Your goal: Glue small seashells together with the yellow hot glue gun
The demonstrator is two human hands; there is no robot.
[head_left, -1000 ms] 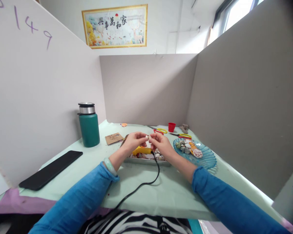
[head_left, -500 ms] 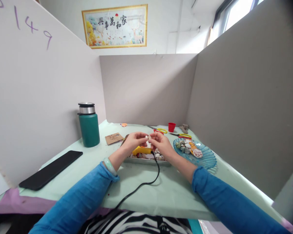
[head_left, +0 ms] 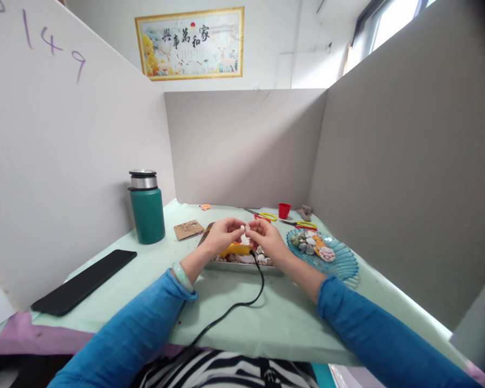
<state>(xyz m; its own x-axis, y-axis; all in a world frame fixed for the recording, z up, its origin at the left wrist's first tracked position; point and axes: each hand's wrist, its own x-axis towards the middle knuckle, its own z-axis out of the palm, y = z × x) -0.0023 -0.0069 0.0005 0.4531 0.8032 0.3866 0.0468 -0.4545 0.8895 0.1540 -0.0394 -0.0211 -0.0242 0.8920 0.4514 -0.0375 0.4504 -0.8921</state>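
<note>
My left hand (head_left: 225, 235) and my right hand (head_left: 264, 237) meet above a metal tray (head_left: 242, 267), fingertips nearly touching. Between the left thumb and fingers is a small whitish piece, perhaps a shell (head_left: 242, 228). The right fingers pinch another small pale piece (head_left: 248, 228), also too small to name surely. Beneath the hands, a yellow-handled tool (head_left: 238, 249) with a black cord (head_left: 242, 304) lies across the tray among small shells. Its front end is hidden. On the right, a blue glass plate (head_left: 345, 262) holds several shells.
A green bottle (head_left: 147, 215) and a black flat case (head_left: 84, 281) are on the left. Behind the tray lie a brown card (head_left: 188, 230), two pairs of scissors (head_left: 268, 216), a red cup (head_left: 284, 210) and a grey-brown object (head_left: 305, 213). Grey panels (head_left: 246, 145) enclose the table.
</note>
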